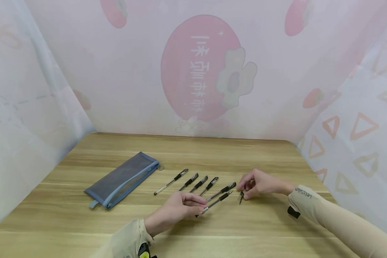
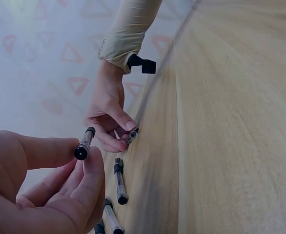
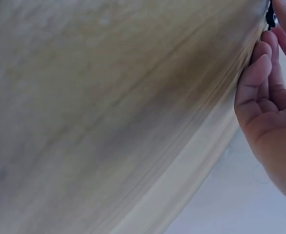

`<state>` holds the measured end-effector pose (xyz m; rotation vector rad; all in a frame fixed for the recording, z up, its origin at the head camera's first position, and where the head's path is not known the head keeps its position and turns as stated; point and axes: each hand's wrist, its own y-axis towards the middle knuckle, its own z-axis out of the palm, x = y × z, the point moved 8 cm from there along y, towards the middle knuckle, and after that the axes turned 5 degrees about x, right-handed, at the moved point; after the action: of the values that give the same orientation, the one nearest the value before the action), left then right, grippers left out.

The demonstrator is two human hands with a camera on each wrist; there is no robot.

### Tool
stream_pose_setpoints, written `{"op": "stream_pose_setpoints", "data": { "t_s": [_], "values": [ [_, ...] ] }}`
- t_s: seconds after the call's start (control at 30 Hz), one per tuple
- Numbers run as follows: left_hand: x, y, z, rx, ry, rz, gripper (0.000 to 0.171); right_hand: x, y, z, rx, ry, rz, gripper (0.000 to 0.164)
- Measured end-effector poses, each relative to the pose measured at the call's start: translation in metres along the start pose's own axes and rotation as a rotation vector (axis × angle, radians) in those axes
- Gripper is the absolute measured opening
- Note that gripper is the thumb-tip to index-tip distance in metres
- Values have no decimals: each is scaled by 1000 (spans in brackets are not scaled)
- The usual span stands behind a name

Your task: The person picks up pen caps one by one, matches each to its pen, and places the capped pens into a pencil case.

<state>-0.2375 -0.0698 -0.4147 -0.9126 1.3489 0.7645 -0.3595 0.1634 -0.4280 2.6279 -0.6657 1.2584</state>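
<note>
Pen [image 1: 216, 202] and cap [image 1: 240, 197] are apart: we see the first pinched between thumb and fingers of the left hand [image 1: 178, 210], and the second between thumb and fingertips of the right hand [image 1: 261, 182]. The hands are near each other above the tabletop [image 1: 245, 233], not touching. The pen is slim, with a see-through barrel, a dark grip and a bare pointed tip that slants up toward the right hand. The cap, small and clear with a black clip, is just in front of that tip.

Close by, we count five other pens [image 1: 171, 182] lying in a slanting row, their dark ends pointing up and right; the left hand partly hides some of them. Farther left is a pouch [image 1: 119, 181], flat, grey and see-through, edged in blue, with a zip along its near side, a tab at one end and a ring at the other. We cannot tell whether anything is inside it. Behind stands a pale hanging [image 1: 142, 79] printed with strawberries.

From the left wrist we see what the head view hardly gives: the pen's black rear end, almost end-on, and the cap's round hollow mouth. The right wrist view shows that hand's curled fingers from below, with only a dark scrap at their tips.
</note>
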Motion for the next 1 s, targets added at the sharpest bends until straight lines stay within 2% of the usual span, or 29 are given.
{"op": "stream_pose_setpoints", "data": {
  "t_s": [0.3,0.57,1.0],
  "values": [
    [1,-3,-4,-8,-14,-13,30,5,3,4,2,-34,-33,22],
    [0,-4,-6,-12,-10,-20,31,1,4,3,-1,-47,-58,16],
    [0,-5,-11,-5,-16,-22,31,-1,4,1,8,-47,-44,12]
  ]
}}
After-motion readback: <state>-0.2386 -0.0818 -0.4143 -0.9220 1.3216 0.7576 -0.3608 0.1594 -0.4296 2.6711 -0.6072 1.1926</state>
